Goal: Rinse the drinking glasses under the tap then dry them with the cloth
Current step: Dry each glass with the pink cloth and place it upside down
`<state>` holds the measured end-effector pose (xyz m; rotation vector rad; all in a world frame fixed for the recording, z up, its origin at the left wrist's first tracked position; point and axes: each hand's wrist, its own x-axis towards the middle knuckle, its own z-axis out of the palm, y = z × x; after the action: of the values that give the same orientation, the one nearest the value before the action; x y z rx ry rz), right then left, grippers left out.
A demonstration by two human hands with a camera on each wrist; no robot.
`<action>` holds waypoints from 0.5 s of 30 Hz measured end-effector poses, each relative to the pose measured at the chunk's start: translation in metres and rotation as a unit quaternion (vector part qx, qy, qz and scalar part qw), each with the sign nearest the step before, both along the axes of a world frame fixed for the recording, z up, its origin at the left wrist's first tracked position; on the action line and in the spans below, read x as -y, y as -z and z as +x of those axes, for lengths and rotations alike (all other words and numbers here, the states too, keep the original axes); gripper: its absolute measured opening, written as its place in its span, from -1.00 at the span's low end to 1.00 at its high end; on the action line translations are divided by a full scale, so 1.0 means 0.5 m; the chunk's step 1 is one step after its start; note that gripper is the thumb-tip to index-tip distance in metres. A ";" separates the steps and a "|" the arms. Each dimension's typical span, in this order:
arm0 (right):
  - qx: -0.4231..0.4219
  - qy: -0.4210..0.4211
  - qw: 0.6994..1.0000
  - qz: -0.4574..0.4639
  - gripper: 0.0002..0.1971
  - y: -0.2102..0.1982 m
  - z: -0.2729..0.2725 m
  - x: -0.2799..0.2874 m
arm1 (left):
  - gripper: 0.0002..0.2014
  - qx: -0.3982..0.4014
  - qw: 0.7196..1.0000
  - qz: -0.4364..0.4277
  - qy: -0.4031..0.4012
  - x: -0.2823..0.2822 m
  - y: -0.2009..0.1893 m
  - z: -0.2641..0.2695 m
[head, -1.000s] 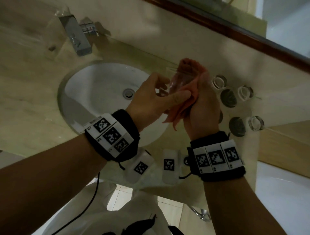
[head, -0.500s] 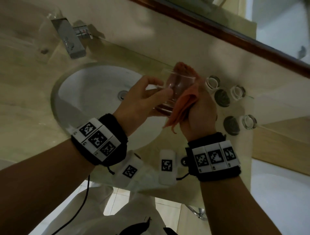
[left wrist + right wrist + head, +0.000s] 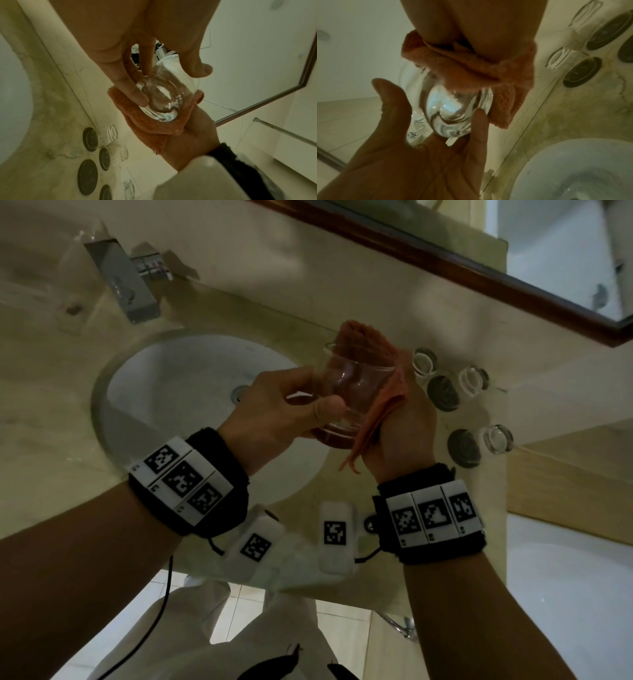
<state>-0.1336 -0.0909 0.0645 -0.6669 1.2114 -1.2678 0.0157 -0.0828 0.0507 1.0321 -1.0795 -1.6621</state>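
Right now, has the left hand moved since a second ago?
Yes. The left hand has drawn back left, toward the sink drain; its thumb no longer crosses the glass to the right hand.

The right hand (image 3: 471, 27) fills the top of the right wrist view, gripping a bunched orange cloth (image 3: 471, 67) that presses on the upper side of a clear glass (image 3: 453, 112). The left hand (image 3: 412, 155) comes up from below, its fingers (image 3: 479, 124) and thumb curled around the glass's thick base. On the marbled counter (image 3: 573, 115) at the right stand two more glasses (image 3: 559, 59) beside what look like dark round coasters (image 3: 582, 71). A white sink (image 3: 539, 169) curves in at the lower right
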 end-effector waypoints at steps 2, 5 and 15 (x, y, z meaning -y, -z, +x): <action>0.009 -0.021 1.000 -0.008 -0.52 -0.002 -0.005 0.000 | -0.34 0.005 1.000 0.005 -0.010 -0.001 -0.001 0.002; -0.004 -0.020 1.000 -0.020 -0.53 -0.003 -0.003 -0.001 | -0.39 0.008 0.998 0.037 -0.040 0.003 -0.006 0.002; -0.042 -0.040 0.997 -0.059 -0.48 -0.009 0.017 -0.019 | -0.51 0.038 0.998 0.024 -0.050 -0.013 -0.014 -0.018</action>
<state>-0.1249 -0.0813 0.0692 -0.8541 1.1717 -1.2629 0.0067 -0.0765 0.0578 1.1700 -1.0237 -1.5859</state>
